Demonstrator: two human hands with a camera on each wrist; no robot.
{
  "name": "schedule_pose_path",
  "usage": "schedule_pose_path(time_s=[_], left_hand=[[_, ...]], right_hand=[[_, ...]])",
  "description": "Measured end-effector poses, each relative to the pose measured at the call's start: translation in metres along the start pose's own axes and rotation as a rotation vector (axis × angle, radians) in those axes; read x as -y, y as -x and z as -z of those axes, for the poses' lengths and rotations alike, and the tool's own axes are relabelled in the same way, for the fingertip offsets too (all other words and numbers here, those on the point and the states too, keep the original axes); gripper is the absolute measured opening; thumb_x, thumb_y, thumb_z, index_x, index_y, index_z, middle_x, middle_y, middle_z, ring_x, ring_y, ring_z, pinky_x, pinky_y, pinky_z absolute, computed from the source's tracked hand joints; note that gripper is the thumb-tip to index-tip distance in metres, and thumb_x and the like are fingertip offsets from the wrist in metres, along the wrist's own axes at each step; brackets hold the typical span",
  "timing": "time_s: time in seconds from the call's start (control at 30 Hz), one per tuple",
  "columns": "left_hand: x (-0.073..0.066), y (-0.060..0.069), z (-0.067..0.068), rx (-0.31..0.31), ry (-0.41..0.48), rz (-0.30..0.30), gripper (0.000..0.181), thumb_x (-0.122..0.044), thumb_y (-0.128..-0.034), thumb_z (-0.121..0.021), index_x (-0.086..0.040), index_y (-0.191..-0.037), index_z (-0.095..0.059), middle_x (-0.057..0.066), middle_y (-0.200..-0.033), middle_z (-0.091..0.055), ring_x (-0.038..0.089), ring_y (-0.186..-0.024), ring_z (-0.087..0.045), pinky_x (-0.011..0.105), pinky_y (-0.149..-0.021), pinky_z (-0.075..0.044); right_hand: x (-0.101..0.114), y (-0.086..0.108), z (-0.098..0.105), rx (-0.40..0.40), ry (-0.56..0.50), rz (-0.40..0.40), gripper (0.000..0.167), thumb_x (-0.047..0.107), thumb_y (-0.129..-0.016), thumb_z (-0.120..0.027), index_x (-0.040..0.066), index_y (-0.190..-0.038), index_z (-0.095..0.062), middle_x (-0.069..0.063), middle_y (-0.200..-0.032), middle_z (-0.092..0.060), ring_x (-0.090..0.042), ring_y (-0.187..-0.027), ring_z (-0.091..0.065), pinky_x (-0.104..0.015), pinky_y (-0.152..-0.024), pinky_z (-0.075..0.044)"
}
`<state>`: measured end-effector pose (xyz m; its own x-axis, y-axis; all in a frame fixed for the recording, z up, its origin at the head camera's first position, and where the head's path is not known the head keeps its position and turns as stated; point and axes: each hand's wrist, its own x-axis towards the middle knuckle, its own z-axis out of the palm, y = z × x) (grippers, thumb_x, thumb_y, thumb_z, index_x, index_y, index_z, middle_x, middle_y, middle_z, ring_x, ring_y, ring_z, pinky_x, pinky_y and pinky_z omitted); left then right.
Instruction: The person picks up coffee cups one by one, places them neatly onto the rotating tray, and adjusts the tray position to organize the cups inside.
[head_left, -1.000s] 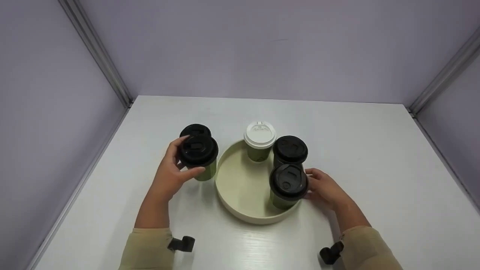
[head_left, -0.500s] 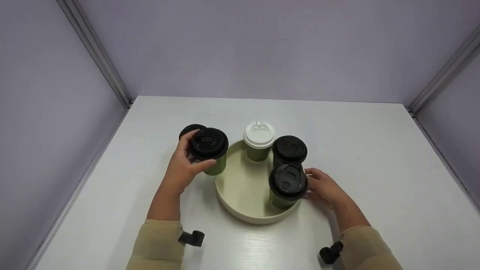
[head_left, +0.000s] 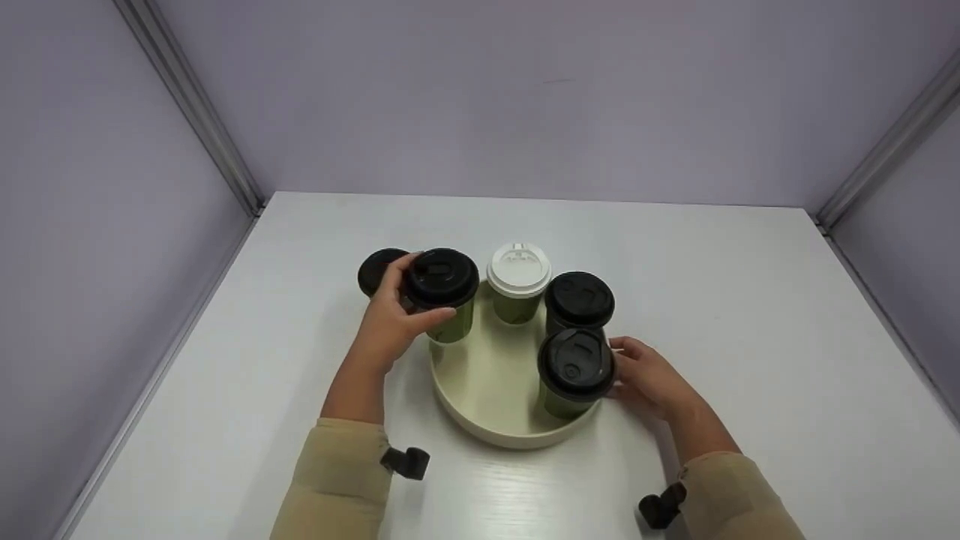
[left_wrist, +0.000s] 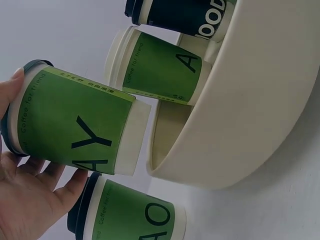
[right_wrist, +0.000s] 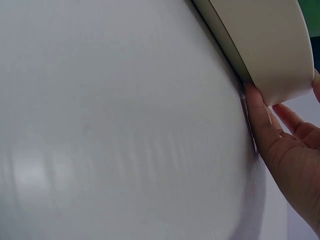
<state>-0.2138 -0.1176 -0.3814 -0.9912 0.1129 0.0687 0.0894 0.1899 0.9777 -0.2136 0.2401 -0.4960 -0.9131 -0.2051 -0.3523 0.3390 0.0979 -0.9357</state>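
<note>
My left hand (head_left: 388, 324) grips a green paper coffee cup (left_wrist: 75, 120) with a black lid, thumb on one side and fingers around the other. That cup hangs above the left rim of a round cream tray (head_left: 480, 390), its base apart from the tray in the left wrist view. My right hand (head_left: 656, 379) holds the tray's right wall, its thumb (right_wrist: 260, 112) low by the table. Standing in the tray are a white-lidded green cup (head_left: 519, 277), a dark cup with a black lid (head_left: 580, 300) and a black-lidded green cup (head_left: 576, 367).
Behind my left hand, another black-lidded green cup (left_wrist: 160, 215) stands on the white table (head_left: 712, 285), left of the tray. Pale walls (head_left: 525, 97) close in the table at the back and both sides.
My left hand has carried its cup rightward and slightly away from me, from beside the tray to over its left rim. My right hand and the tray have stayed put.
</note>
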Motion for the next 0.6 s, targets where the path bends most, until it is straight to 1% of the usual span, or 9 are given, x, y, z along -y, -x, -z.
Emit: schedule_pose_path(time_s=[0.13, 0.3, 0.43, 0.6], left_hand=[[-0.011, 0.003, -0.005, 0.020, -0.008, 0.009, 0.086, -0.014, -0.0695, -0.080, -0.018, -0.139, -0.029, 0.005, -0.141, -0.034, 0.017, -0.133, -0.028, 0.037, -0.105, -0.027], [-0.009, 0.002, -0.009, 0.040, -0.002, 0.014, 0.085, -0.012, -0.0699, -0.080, -0.017, -0.139, -0.030, 0.004, -0.142, -0.034, 0.015, -0.134, -0.025, 0.036, -0.105, -0.028], [-0.002, -0.002, -0.011, 0.050, -0.011, 0.023, 0.086, -0.014, -0.0693, -0.080, -0.018, -0.139, -0.030, 0.004, -0.142, -0.033, 0.016, -0.136, -0.022, 0.037, -0.106, -0.026], [0.020, -0.012, -0.013, 0.038, -0.013, 0.021, 0.087, -0.019, -0.0665, -0.083, -0.022, -0.137, -0.032, 0.000, -0.141, -0.034, 0.013, -0.135, -0.021, 0.037, -0.108, -0.022]], right_hand=[[0.001, 0.000, 0.000, 0.011, -0.009, 0.004, 0.046, 0.025, -0.088, -0.060, 0.005, -0.125, -0.042, -0.015, -0.121, -0.051, -0.023, -0.095, -0.059, -0.038, -0.078, -0.050], [0.001, 0.000, -0.001, 0.019, -0.007, 0.010, 0.045, 0.023, -0.088, -0.059, 0.004, -0.125, -0.041, -0.014, -0.118, -0.051, -0.021, -0.093, -0.058, -0.037, -0.078, -0.050], [0.002, 0.000, -0.001, 0.019, -0.005, 0.017, 0.045, 0.022, -0.088, -0.059, 0.003, -0.125, -0.041, -0.014, -0.117, -0.051, -0.021, -0.093, -0.058, -0.037, -0.078, -0.050], [0.002, 0.000, -0.002, 0.025, -0.032, 0.016, 0.046, 0.025, -0.087, -0.062, 0.005, -0.124, -0.043, -0.014, -0.116, -0.051, -0.023, -0.094, -0.058, -0.040, -0.080, -0.050]])
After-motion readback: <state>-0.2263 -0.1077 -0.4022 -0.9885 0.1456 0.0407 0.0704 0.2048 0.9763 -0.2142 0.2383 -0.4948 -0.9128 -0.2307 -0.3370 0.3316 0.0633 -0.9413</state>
